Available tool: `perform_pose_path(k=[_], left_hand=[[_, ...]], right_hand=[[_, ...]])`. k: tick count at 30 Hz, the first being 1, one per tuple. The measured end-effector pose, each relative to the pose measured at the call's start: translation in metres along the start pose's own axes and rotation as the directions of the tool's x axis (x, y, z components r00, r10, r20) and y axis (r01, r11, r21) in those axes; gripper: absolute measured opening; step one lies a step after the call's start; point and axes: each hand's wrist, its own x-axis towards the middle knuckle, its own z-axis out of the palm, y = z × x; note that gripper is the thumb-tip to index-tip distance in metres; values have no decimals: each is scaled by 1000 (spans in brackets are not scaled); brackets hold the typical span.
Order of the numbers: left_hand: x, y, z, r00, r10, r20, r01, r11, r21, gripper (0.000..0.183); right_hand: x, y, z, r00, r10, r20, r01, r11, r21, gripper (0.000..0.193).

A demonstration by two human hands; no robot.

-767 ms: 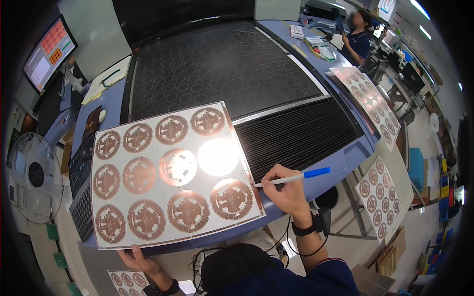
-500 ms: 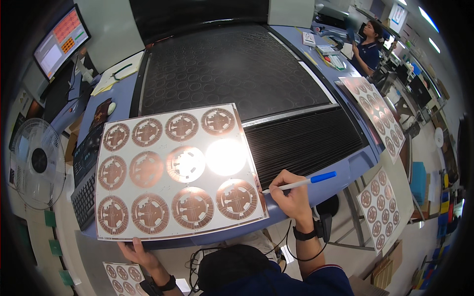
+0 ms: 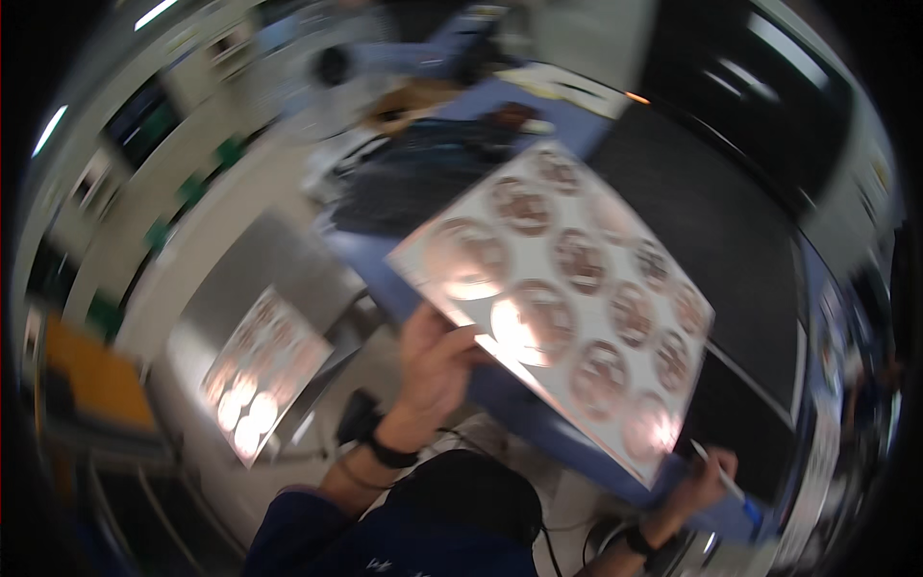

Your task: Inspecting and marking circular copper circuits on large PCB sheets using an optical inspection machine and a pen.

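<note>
A white rectangular circuit board panel [image 3: 606,288] with rows of round copper patterns is tilted in front of me, its copper glaring in places. My left hand [image 3: 435,370] grips its near left edge, thumb on top and the other fingers partly hidden. Beside the panel's near right corner, my right hand [image 3: 700,486] is closed around a white pen [image 3: 733,488] with a blue cap on its back end. Motion blur hides whether the right hand touches the panel.
To the left, another copper-patterned panel [image 3: 279,351] lies on a metal surface [image 3: 216,298]. A dark keyboard [image 3: 385,197] is beyond the held panel. The machine's black bed [image 3: 711,212] spans the far right, bordered by a blue frame [image 3: 548,438].
My view has swung left. The panel has turned and tilted in view, and my left hand now grips its edge. My right hand's pen has come away from the panel's right edge.
</note>
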Motion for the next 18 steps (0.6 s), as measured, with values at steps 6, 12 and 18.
perform_pose_path(k=[6,12,18], left_hand=[[-34,133,-99,939,342,-26,-343,932,-121,41],[-143,175,-293,682,579,-448,-489,815,310,28],[-207,134,-413,462,473,-750,-517,831,205,25]], right_hand=[[9,-9,-18,997,-72,-18,75,967,242,15],[9,-23,7,992,-108,-64,118,979,164,19],[12,-26,8,979,-171,-106,185,974,135,22]])
